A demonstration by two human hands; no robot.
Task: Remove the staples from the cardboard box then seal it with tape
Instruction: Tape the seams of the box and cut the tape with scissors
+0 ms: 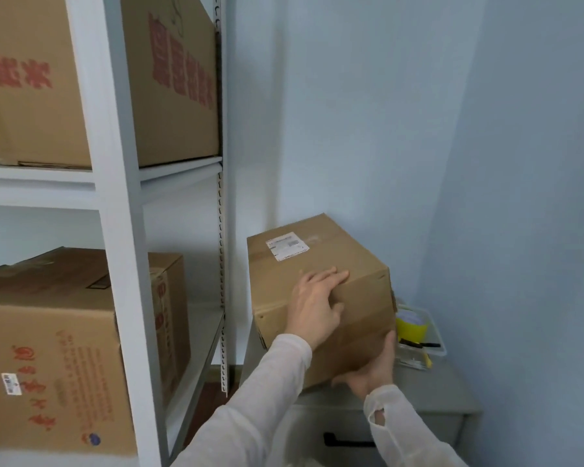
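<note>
Along the grey drawer cabinet's (pixel 435 392) left edge rests the brown cardboard box (pixel 321 261), long axis pointing away, directly ahead of both hands. Just right of it, a clear plastic tray (pixel 441 348) holds a yellow tape roll (pixel 412 326). The left hand (pixel 317 308) lies flat over the box's near top edge; the right hand (pixel 375 369) grips its lower right corner.

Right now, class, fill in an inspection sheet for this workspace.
Surface: grey cabinet.
Job's things: labelled box on the cabinet; yellow tape roll in clear tray behind.
Clutter: dark tool in the tray.
Hands: left hand rests on box's top front edge; right hand grips its lower right corner.
Cables: nothing seen.
Surroundings: shelf rack holding large boxes, left; blue walls.
</note>
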